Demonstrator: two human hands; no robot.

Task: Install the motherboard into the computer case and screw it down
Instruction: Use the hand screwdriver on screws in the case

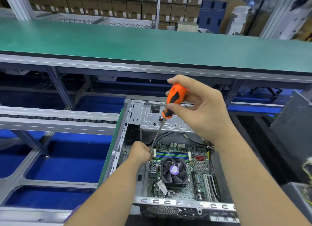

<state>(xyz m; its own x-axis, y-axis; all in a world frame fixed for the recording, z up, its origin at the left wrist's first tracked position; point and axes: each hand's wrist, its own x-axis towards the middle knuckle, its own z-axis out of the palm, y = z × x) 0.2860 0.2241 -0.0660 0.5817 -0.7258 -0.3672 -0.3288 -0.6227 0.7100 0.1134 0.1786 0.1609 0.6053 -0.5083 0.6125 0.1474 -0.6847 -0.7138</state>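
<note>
Both hands are working on one screwdriver (170,105): the right hand (200,110) is gripping its orange and black handle from above, and the left hand (141,152) is pinching low on the thin shaft, close to the tip, at the upper left corner of the motherboard (179,173). The motherboard is already lying flat inside the open computer case (133,117), so the placing step looks done. Judging from this, the screwing is going on now at that corner; the screw itself is hidden under the fingers, and I cannot tell how many screws are already in.

Counting what is showing: one motherboard, one case, one screwdriver, one black cooler fan (174,170) in the middle of the board, and four memory slots (172,155) just above the fan. A few small screws (161,119) seem to be lying on the metal shelf inside the case, too small to count. Behind, a long green worktop (118,38) is running across, with stacked cartons (104,4) beyond it.
</note>
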